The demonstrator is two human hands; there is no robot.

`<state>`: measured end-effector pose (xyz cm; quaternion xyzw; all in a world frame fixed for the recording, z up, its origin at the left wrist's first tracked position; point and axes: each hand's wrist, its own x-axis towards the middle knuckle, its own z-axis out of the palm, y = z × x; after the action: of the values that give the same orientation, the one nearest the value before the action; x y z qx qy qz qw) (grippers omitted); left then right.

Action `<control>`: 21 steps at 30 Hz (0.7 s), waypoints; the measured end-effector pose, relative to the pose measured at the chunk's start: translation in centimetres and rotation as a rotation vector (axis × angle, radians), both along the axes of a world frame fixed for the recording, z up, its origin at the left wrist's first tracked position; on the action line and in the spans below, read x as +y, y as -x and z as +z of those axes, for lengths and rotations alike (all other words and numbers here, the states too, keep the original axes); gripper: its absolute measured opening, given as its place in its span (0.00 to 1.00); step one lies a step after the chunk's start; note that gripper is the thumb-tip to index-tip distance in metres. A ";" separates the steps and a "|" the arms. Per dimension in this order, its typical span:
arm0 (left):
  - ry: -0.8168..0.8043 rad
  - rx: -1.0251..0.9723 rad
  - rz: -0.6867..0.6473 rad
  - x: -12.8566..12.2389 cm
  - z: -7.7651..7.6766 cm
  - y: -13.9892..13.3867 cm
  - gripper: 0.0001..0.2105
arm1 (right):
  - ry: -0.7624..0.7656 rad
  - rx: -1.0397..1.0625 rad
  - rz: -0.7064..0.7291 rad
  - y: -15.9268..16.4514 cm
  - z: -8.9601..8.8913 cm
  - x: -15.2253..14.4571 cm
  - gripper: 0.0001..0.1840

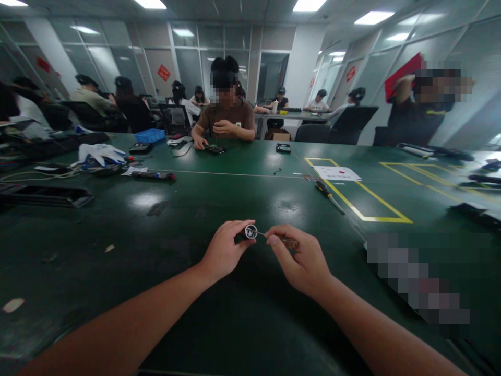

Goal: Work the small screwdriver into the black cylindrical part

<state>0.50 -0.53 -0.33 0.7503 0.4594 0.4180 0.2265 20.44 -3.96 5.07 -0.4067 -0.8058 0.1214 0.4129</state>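
Just above the green table, my left hand [226, 247] is closed round a small dark cylinder with a silvery rim [251, 232]. Its round end faces me, and some inner parts show inside the rim. My right hand [300, 256] grips a small screwdriver [289, 243] with a thin metal shaft and an amber-looking handle, mostly covered by the fingers. The shaft points left and its tip reaches the cylinder's end; whether it touches the inner parts I cannot tell.
A yellow-and-black screwdriver [324, 190] lies ahead to the right, near a white paper [337, 173] and yellow tape outlines. White gloves [98, 154], a dark pen-like tool [152, 176] and a blue bin [150, 136] are at left. A co-worker [225, 117] sits opposite.
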 end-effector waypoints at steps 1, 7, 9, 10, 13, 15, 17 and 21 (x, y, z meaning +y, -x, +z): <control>0.001 0.000 0.003 0.0 0.0 0.0 0.19 | -0.001 0.007 0.001 0.0 0.0 0.0 0.09; -0.007 0.005 0.014 0.0 -0.1 0.0 0.19 | 0.000 0.018 -0.004 -0.1 -0.1 0.0 0.09; -0.007 0.013 0.012 0.0 0.0 0.0 0.19 | 0.013 0.006 -0.004 0.0 -0.1 0.0 0.09; -0.008 0.015 0.010 0.0 0.0 0.0 0.19 | 0.018 0.002 -0.006 0.0 -0.1 0.0 0.09; -0.012 0.010 0.009 0.0 0.0 0.0 0.19 | 0.016 0.001 -0.010 0.1 -0.1 0.1 0.09; -0.011 0.001 0.014 0.1 -0.1 0.0 0.19 | 0.002 0.012 -0.008 0.0 -0.1 0.0 0.09; -0.004 -0.002 0.022 0.1 -0.1 0.0 0.19 | -0.014 0.027 -0.002 -0.2 -0.1 0.0 0.09; -0.010 -0.004 0.020 0.1 -0.2 0.0 0.19 | -0.016 0.030 0.000 -0.2 -0.1 0.0 0.09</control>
<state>0.54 -0.42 -0.57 0.7460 0.4643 0.4239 0.2196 20.67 -3.94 4.95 -0.4013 -0.8005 0.1212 0.4283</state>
